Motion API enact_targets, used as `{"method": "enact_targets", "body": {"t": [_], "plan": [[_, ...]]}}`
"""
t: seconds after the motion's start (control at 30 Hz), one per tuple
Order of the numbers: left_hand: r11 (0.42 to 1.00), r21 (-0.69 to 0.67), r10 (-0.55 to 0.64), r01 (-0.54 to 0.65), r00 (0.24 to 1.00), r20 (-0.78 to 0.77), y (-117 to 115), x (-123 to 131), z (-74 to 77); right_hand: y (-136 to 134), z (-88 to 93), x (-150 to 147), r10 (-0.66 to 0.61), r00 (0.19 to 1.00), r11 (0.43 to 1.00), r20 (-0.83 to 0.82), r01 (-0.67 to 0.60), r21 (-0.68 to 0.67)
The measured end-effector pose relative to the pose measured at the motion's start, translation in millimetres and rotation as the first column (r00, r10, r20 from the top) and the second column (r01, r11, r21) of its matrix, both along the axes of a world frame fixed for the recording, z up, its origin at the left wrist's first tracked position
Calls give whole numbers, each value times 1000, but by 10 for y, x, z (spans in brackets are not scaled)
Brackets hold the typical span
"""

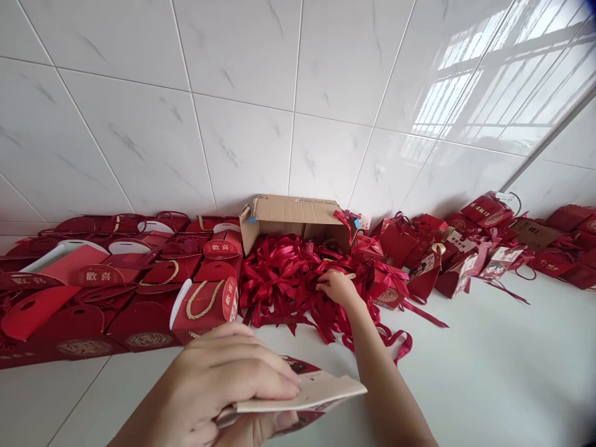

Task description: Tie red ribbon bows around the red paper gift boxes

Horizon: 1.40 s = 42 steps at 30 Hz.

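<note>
My left hand is closed around a small paper gift box near the front, its cream edge and red printed sides showing. Farther back, my right hand reaches into a tangled heap of red satin ribbons. Its fingers are drawn together on a red ribbon at their tips; the exact grip is partly lost among the strands. The heap spills from an open cardboard box lying against the wall. A thin pale strip shows just beyond the right hand.
Rows of red gift boxes with rope handles stand packed at left. At right, more red boxes tied with ribbon are piled along the white tiled wall. Loose ribbon ends trail over the white surface.
</note>
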<state>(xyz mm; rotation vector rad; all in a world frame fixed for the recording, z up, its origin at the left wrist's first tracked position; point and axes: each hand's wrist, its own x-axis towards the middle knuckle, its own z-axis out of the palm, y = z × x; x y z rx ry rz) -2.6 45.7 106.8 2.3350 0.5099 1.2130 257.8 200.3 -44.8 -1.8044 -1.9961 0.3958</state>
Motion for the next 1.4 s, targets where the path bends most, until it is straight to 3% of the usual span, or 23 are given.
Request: {"method": "enact_targets", "body": {"t": [0.27,0.43,0.63,0.8,0.87,0.93,1.03,1.1,1.17,1.23,1.4], "plan": [[987,-90,115,-130,981,-156,86,-50,-8,-12,-45,44,9,998,996,64,-2,-94],[955,-178,200,-238,957,-211,279,-4,-58,-36,32,81,5,1000,1000,-28,-4,17],[848,-338,325,-408,904,-277,639,149,-198,-160,373,187,-23,966,955,-258,97,280],[789,-438,304,-432,893,-332,960,307,-489,-416,720,247,22,898,874,-440,196,445],[766,-458,284,-450,877,-387,1031,329,-592,-529,830,231,164,812,844,-560,178,505],[789,-383,336,-480,860,-385,1038,331,-624,-634,911,185,370,612,843,-699,96,530],[862,-156,456,-482,872,-177,910,318,-525,-766,975,64,534,259,843,-805,-93,529],[892,-28,452,-452,892,10,757,307,-404,-831,988,-44,574,117,813,-810,-193,549],[925,67,367,-375,924,110,590,297,-292,-880,990,-156,601,40,772,-798,-285,568],[958,107,255,-266,961,110,450,295,-218,-916,992,-252,621,0,728,-784,-369,577],[997,41,61,-62,998,21,325,328,-185,-979,1016,-355,674,10,652,-739,-479,588]]}}
